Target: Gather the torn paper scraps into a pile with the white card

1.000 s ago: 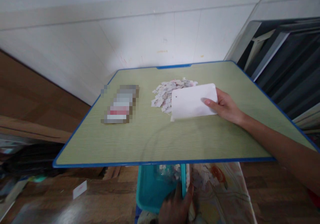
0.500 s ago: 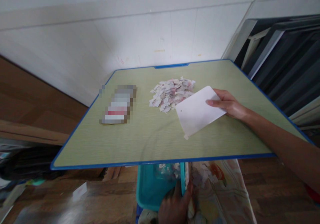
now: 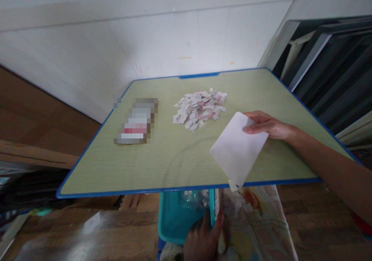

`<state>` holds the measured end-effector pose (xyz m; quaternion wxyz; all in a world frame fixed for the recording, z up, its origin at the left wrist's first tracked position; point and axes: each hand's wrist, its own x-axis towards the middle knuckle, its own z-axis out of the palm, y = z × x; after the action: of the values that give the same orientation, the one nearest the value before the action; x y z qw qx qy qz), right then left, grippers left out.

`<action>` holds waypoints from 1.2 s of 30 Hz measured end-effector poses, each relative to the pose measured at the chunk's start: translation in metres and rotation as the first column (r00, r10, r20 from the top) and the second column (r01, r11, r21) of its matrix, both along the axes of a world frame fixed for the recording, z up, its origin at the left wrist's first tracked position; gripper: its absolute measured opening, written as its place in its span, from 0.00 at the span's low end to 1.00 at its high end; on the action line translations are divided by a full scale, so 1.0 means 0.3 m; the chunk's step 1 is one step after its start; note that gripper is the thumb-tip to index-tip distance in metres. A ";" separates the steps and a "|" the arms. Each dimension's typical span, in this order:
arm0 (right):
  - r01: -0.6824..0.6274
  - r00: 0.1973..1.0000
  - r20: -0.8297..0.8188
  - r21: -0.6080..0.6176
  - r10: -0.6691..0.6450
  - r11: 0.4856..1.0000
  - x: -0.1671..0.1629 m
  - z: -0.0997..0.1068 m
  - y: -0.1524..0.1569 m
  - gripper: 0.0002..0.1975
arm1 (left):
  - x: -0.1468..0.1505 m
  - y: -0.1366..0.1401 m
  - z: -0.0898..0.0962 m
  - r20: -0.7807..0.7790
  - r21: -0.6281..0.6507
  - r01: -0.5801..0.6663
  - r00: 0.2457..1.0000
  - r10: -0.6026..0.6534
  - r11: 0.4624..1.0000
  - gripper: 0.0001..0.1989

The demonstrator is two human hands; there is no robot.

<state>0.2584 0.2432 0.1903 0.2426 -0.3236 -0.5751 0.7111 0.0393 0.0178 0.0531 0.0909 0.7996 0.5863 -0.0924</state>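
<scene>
My right hand (image 3: 269, 125) pinches a white card (image 3: 240, 148) between thumb and fingers and holds it tilted over the table's front right part. A small paper scrap (image 3: 233, 185) shows at the card's low corner, by the blue table edge. Further back on the pale green tabletop (image 3: 130, 168) lies a heap of torn paper pieces (image 3: 200, 108). Below the front edge, my left hand (image 3: 202, 235) is closed on the rim of a teal plastic basin (image 3: 171, 218). Inside the basin are paper bits (image 3: 196, 197), partly hidden by the tabletop.
A blurred-out flat item (image 3: 136, 121) lies on the table's left side. Paper scraps (image 3: 236, 204) rest on a patterned cloth (image 3: 270, 222) right of the basin. Dark panels (image 3: 334, 59) lean at the right, with a white wall (image 3: 162, 40) behind. A white sheet (image 3: 92, 222) lies on the wooden floor.
My right hand has drawn the card toward the table's front edge and turned its corner downward, away from the heap, with the scrap at that corner. My left hand stays on the basin.
</scene>
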 end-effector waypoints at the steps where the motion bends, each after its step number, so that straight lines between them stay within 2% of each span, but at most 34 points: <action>1: 0.020 1.000 -0.021 -0.001 -0.020 1.000 0.000 -0.002 0.002 0.16 | 0.001 0.002 0.002 -0.022 -0.027 0.015 1.000 -0.015 1.000 0.38; 5: 0.121 0.990 -0.072 0.030 -0.119 0.992 -0.008 -0.003 0.004 0.14 | -0.003 0.004 -0.004 -0.029 -0.085 0.050 0.998 -0.053 0.995 0.39; 11: 0.046 0.999 -0.001 0.014 -0.046 0.999 -0.010 0.000 -0.005 0.16 | -0.015 -0.004 -0.033 0.006 -0.070 0.035 0.999 -0.035 0.997 0.39; 14: 0.102 0.995 -0.025 0.043 -0.101 0.994 -0.014 -0.009 -0.006 0.14 | -0.017 -0.008 -0.044 0.022 -0.064 0.053 0.998 -0.052 0.997 0.38; 16: 0.215 0.976 -0.041 0.114 -0.212 0.970 -0.023 -0.018 -0.001 0.12 | -0.018 -0.010 -0.051 0.031 -0.046 0.054 0.998 -0.052 0.998 0.36; 18: 0.330 0.944 -0.062 0.200 -0.325 0.922 -0.036 -0.028 0.007 0.13 | -0.018 -0.012 -0.058 0.034 -0.024 0.050 0.998 -0.049 0.998 0.35; 21: 0.409 0.912 -0.107 0.306 -0.396 0.860 -0.057 -0.039 0.021 0.16 | -0.019 -0.014 -0.064 0.028 -0.017 0.052 0.998 -0.051 0.999 0.36; 25: 0.375 0.923 -0.084 0.424 -0.376 0.824 -0.070 -0.046 0.028 0.18 | -0.021 -0.015 -0.068 0.058 -0.030 0.047 0.997 -0.046 0.998 0.37; 29: 0.311 0.933 -0.010 0.524 -0.360 0.793 -0.075 -0.053 0.026 0.18 | -0.022 -0.017 -0.065 0.047 0.008 0.046 0.998 -0.047 0.999 0.38; 36: 0.252 0.943 0.030 0.585 -0.330 0.771 -0.087 -0.057 0.028 0.20 | -0.022 -0.009 -0.046 0.078 0.032 0.072 0.994 -0.075 0.997 0.37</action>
<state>0.2323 0.2517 0.1733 0.3976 -0.3664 -0.7194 0.4360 0.0326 0.0152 0.0394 0.0993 0.8249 0.5537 -0.0554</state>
